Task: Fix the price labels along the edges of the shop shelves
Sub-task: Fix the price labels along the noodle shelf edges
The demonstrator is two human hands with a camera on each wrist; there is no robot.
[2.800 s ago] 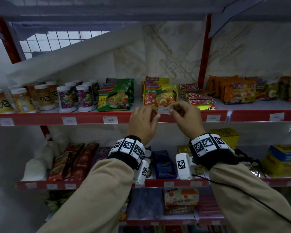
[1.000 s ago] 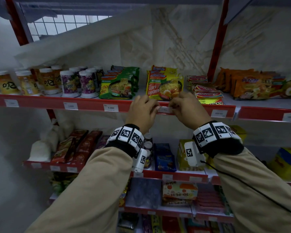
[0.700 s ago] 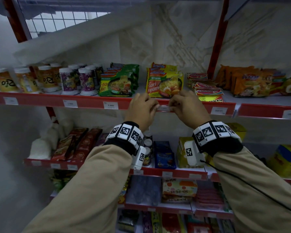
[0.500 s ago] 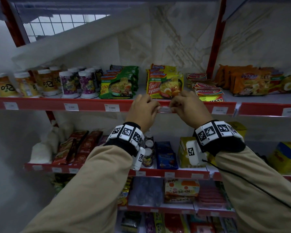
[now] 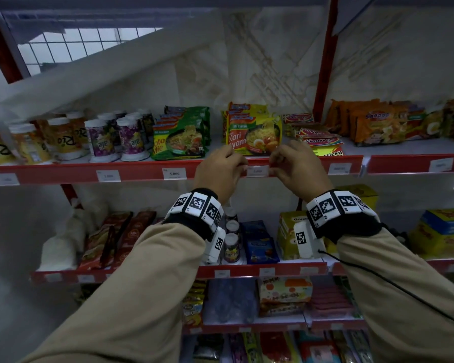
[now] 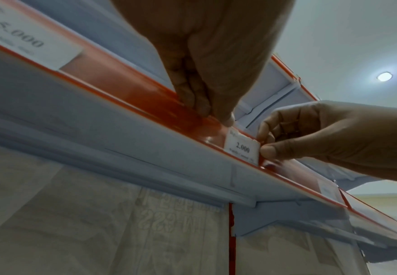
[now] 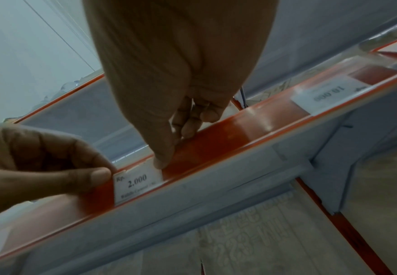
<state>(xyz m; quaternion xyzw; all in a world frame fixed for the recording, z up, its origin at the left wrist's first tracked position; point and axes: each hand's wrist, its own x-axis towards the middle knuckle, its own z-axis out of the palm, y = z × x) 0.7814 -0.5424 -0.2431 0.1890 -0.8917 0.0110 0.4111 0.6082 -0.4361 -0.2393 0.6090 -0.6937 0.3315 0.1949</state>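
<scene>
Head view takes in red-edged shop shelves (image 5: 142,172) stocked with noodle packets (image 5: 254,134) and drink cups (image 5: 131,138) on the upper shelf, more packets and boxes below. Both hands are raised to that shelf's red edge strip (image 6: 145,96). Left hand (image 5: 220,171) has curled fingers with its fingertips (image 6: 202,106) pressed on the strip at the label's left end. Right hand (image 5: 298,167) pinches the right end between thumb and forefinger. White "2.000" price label (image 7: 137,183) sits in the strip between them.

Shop, red shelves (image 5: 147,171) w/ noodle pkts (image 5: 180,141), price labels (image 5: 174,174)
</scene>
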